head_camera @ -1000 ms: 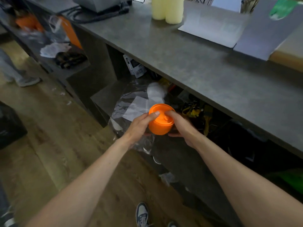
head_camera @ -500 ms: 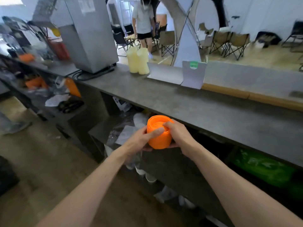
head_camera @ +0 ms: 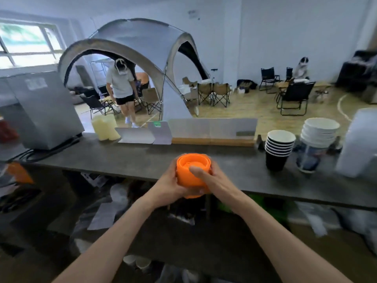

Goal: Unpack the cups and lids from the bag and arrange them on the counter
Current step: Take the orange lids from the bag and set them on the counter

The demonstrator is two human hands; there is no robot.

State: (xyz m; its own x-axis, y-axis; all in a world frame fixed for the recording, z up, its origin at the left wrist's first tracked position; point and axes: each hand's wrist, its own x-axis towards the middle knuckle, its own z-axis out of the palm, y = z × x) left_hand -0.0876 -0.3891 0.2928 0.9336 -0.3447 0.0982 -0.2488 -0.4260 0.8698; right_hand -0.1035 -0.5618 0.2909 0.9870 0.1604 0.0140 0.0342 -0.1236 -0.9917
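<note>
head view: both hands wrap the orange lid stack (head_camera: 190,175), left hand (head_camera: 166,189) cupping its left side, right hand (head_camera: 212,181) clasping the right, thumb across the front. it's held just above the near edge of the bench (head_camera: 122,160); black cups (head_camera: 278,150) stand far right.

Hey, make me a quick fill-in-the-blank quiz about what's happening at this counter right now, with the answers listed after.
1. The stack of plastic lids held over the grey counter is coloured ____.
2. The number of hands in the grip on that stack is ____.
3. The stack of black paper cups stands to the ____ of the hands.

Answers: orange; two; right
</note>
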